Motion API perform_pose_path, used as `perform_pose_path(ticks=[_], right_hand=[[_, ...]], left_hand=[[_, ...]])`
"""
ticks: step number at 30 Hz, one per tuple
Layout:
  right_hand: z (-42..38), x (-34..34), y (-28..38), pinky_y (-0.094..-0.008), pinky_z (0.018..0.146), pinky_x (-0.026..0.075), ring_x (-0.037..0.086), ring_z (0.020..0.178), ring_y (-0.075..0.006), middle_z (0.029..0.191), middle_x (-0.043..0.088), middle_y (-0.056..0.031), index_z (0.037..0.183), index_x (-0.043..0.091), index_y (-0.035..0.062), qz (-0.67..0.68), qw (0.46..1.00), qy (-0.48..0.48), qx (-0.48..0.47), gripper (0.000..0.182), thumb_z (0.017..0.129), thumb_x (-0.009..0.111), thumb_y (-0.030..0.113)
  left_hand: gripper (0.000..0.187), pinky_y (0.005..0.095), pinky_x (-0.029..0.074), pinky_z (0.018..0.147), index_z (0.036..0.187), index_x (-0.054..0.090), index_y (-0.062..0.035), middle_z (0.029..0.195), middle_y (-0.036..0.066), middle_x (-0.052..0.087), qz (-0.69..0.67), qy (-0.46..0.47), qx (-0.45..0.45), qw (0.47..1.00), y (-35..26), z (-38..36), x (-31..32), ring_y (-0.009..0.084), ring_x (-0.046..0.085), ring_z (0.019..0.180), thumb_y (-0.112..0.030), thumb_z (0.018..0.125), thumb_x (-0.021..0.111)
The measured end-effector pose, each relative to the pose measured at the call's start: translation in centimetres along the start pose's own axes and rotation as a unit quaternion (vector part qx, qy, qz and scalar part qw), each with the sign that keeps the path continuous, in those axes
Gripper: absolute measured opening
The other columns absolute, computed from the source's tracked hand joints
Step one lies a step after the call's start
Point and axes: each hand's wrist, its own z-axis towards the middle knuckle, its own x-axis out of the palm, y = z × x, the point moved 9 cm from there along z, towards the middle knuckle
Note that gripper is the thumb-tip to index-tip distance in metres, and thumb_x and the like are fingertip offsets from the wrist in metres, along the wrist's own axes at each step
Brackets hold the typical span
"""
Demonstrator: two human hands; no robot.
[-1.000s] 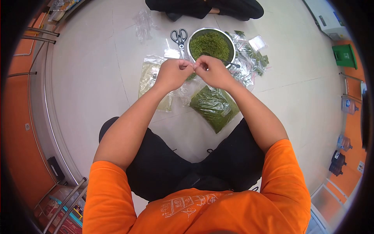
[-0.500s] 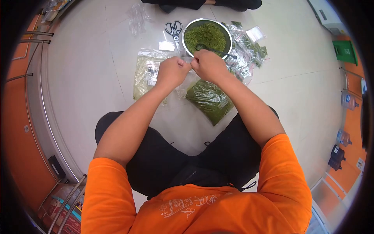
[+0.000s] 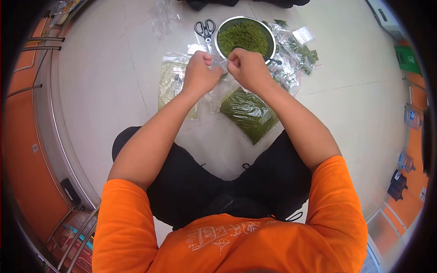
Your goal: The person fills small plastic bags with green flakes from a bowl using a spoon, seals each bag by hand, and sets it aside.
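My left hand (image 3: 200,75) and my right hand (image 3: 249,69) are both closed, pinching a small clear plastic bag (image 3: 219,63) stretched between them. A bit of green shows low in the gap between the hands. Just beyond my right hand stands a metal bowl (image 3: 273,48) of chopped green leaf material (image 3: 243,37). The dark handle of a spoon (image 3: 274,61) rests across its rim. Below my right hand lies a large clear bag packed with green material (image 3: 248,113). A flat clear bag of pale look (image 3: 169,88) lies left of my left hand.
Scissors (image 3: 207,32) with dark handles lie left of the bowl. Right of it is a heap of small clear bags (image 3: 289,54) with green contents. Crumpled clear plastic (image 3: 161,19) lies at the far left. Another person's dark-clothed legs (image 3: 209,3) are at the top edge.
My hands have moved slightly apart, and more of the clear bag shows between them. My left thumb now points toward my right hand. The whole view has shifted a little.
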Motion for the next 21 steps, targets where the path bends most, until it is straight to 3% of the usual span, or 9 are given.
perform_pose_path(ticks=[3,6,9,10,13,14,17,19,21], right_hand=[[0.3,-0.4,-1.2,-0.0412,0.072,0.055,0.069,0.073,-0.0351,0.076,0.07,-0.0174,0.086,0.069,0.0004,0.015,0.998,0.019,0.064,0.014,0.079,0.067,0.013],[0.6,0.0,-2.3,-0.0358,0.068,0.055,0.07,0.069,-0.0269,0.074,0.07,-0.0145,0.084,0.069,-0.0002,0.04,0.994,0.03,0.092,0.015,0.079,0.069,0.013],[0.0,2.0,-4.9,-0.0306,0.065,0.053,0.068,0.067,-0.0172,0.073,0.07,-0.0093,0.083,0.069,0.0004,0.191,0.955,0.118,0.194,0.013,0.079,0.071,0.012],[-0.3,2.7,-5.1,-0.0274,0.063,0.051,0.067,0.068,-0.0113,0.075,0.07,-0.0065,0.083,0.07,0.0015,0.25,0.934,0.144,0.209,0.013,0.081,0.074,0.014],[-1.1,3.2,-3.8,-0.0269,0.064,0.051,0.066,0.07,-0.0108,0.077,0.07,-0.0054,0.087,0.071,0.0015,0.294,0.905,0.226,0.209,0.017,0.083,0.077,0.017],[-0.8,2.8,-4.2,-0.0291,0.066,0.052,0.068,0.073,-0.0164,0.079,0.071,-0.0082,0.091,0.073,0.0023,0.262,0.916,0.24,0.187,0.026,0.085,0.077,0.028],[1.1,-2.4,-9.6,-0.0353,0.075,0.053,0.069,0.082,-0.0253,0.091,0.073,-0.0125,0.104,0.072,0.0057,-0.002,0.988,0.077,0.132,0.036,0.087,0.074,0.037],[0.2,-5.7,-12.3,-0.0414,0.088,0.053,0.068,0.095,-0.0346,0.108,0.071,-0.0191,0.116,0.068,0.0086,-0.328,0.932,-0.016,0.157,0.044,0.088,0.07,0.042],[-0.9,-5.4,-16.5,-0.0421,0.094,0.051,0.066,0.105,-0.0363,0.12,0.066,-0.0233,0.123,0.063,0.0067,-0.311,0.913,0.05,0.26,0.054,0.085,0.073,0.042]], left_hand=[[0.055,0.0386,0.047,0.093,0.122,0.055,-0.003,0.121,0.019,0.059,0.072,-0.083,0.143,0.984,-2.0,0.0,-0.6,0.0307,0.06,0.111,-0.029,0.076,0.073],[0.066,0.0419,0.04,0.103,0.132,0.052,-0.0061,0.133,0.018,0.052,0.048,0.036,0.248,0.967,-3.8,0.1,0.4,0.0334,0.051,0.124,-0.03,0.075,0.074],[0.07,0.0453,0.036,0.106,0.137,0.05,-0.0091,0.134,0.017,0.052,0.119,0.068,0.286,0.948,-4.4,-1.6,1.2,0.0355,0.051,0.125,-0.031,0.075,0.074],[0.057,0.0484,0.033,0.106,0.127,0.056,-0.0092,0.121,0.015,0.061,0.108,0.023,0.288,0.951,-4.4,-2.0,1.0,0.031,0.056,0.12,-0.03,0.077,0.074],[0.047,0.0461,0.036,0.101,0.114,0.056,-0.007,0.109,0.013,0.066,0.125,0.154,0.157,0.967,-2.1,-0.5,3.1,0.0288,0.063,0.11,-0.032,0.077,0.073],[0.045,0.0448,0.04,0.097,0.111,0.056,-0.0064,0.104,0.013,0.067,0.113,0.143,0.141,0.973,-1.9,-0.3,2.9,0.0297,0.064,0.105,-0.031,0.078,0.074],[0.039,0.0416,0.05,0.088,0.107,0.058,-0.0048,0.095,0.013,0.068,0.099,0.121,0.091,0.984,-1.5,0.4,2.0,0.0326,0.067,0.096,-0.029,0.08,0.074],[0.04,0.0402,0.052,0.084,0.109,0.059,-0.0041,0.096,0.015,0.069,0.122,0.123,0.055,0.983,-0.4,1.1,1.7,0.0348,0.067,0.095,-0.031,0.082,0.073],[0.046,0.0409,0.052,0.085,0.109,0.059,-0.0022,0.099,0.017,0.069,0.112,0.115,0.036,0.986,0.5,1.4,1.2,0.0349,0.067,0.097,-0.038,0.084,0.071]])
